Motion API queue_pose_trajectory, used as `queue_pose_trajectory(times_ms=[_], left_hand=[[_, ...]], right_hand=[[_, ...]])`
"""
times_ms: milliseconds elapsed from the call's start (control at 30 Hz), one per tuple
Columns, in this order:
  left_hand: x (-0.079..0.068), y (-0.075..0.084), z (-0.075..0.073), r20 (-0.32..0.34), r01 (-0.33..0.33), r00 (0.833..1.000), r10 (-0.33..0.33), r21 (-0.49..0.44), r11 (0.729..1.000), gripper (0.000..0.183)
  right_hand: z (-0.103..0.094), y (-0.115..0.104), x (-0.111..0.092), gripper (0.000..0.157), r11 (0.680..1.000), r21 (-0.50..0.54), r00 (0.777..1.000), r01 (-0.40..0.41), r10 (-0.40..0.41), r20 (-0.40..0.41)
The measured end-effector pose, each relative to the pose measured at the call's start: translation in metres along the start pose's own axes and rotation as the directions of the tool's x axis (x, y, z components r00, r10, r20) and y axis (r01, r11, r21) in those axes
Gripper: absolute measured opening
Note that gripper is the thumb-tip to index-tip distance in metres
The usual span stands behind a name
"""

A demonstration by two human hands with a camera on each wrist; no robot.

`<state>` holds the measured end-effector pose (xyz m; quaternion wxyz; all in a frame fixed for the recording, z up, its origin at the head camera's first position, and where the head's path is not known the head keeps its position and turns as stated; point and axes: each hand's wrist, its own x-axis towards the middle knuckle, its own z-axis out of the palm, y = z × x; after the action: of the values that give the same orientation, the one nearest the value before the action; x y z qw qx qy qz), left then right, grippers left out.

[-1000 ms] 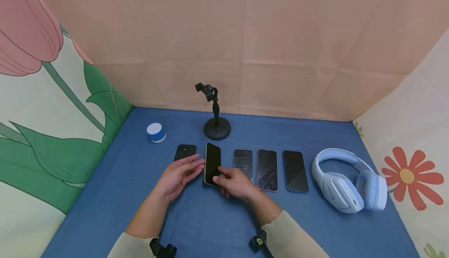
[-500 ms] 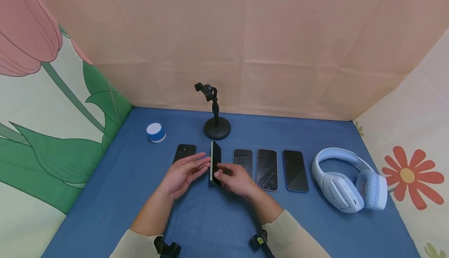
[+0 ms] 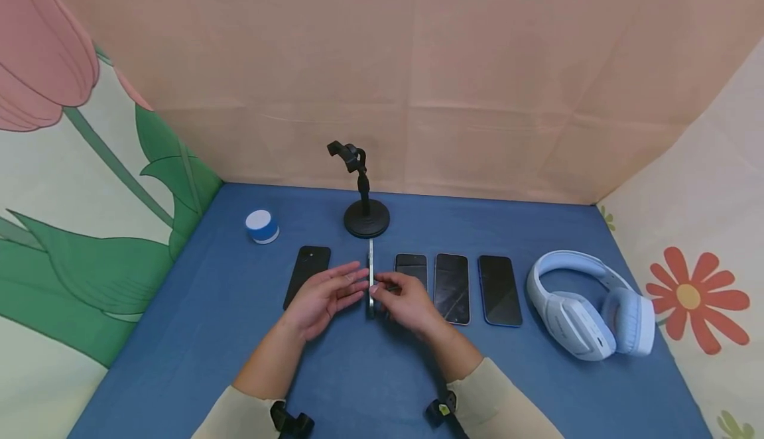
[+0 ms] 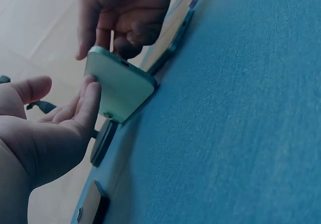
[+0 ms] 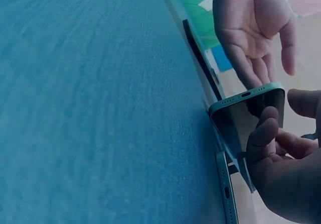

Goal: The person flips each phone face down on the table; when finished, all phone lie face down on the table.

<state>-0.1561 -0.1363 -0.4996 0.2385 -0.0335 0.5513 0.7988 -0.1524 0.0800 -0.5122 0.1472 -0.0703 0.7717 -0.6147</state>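
Observation:
A pale green smartphone (image 3: 371, 261) stands on its long edge between my hands, so the head view shows only a thin side. Its plain back (image 4: 125, 88) faces my left hand (image 3: 325, 301), whose straight fingers touch it. The dark screen (image 5: 234, 117) faces my right hand (image 3: 410, 301). Curled right fingers lie against that screen, with the thumb at the upper edge. In the right wrist view the phone's bottom end with its charging port is toward the camera. Behind my left fingers lies a black phone (image 3: 306, 272).
Three more phones lie in a row to the right: one partly hidden phone (image 3: 412, 265), a middle phone (image 3: 451, 289) and a blue-edged phone (image 3: 500, 290). Light blue headphones (image 3: 587, 306) are farther right. A black stand (image 3: 367, 217) and a white-and-blue jar (image 3: 262, 227) stand behind.
The smartphone has turned from screen up to standing on its long edge, shifting slightly right. My left hand has moved right with it; the right hand stays at the screen side.

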Motion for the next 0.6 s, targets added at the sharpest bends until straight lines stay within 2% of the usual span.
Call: queue_pose_trajectory(times_ms=[200,367,600], left_hand=[[0.003,-0.001,0.004,0.024,-0.008,1.0,0.007,0.034,0.999,0.056],[0.006,-0.003,0.008,0.063,-0.013,0.998,0.008,0.088,0.996,0.057],[0.005,-0.013,0.003,0.015,0.013,1.0,-0.016,0.183,0.983,0.053]], right_hand=[[-0.004,-0.001,-0.002,0.042,1.0,0.014,1.0,-0.011,0.011,-0.015],[-0.007,0.001,-0.002,0.04,0.998,0.068,0.999,-0.019,0.021,-0.03],[-0.008,0.003,-0.003,0.04,0.992,0.123,1.0,-0.02,0.022,-0.019]])
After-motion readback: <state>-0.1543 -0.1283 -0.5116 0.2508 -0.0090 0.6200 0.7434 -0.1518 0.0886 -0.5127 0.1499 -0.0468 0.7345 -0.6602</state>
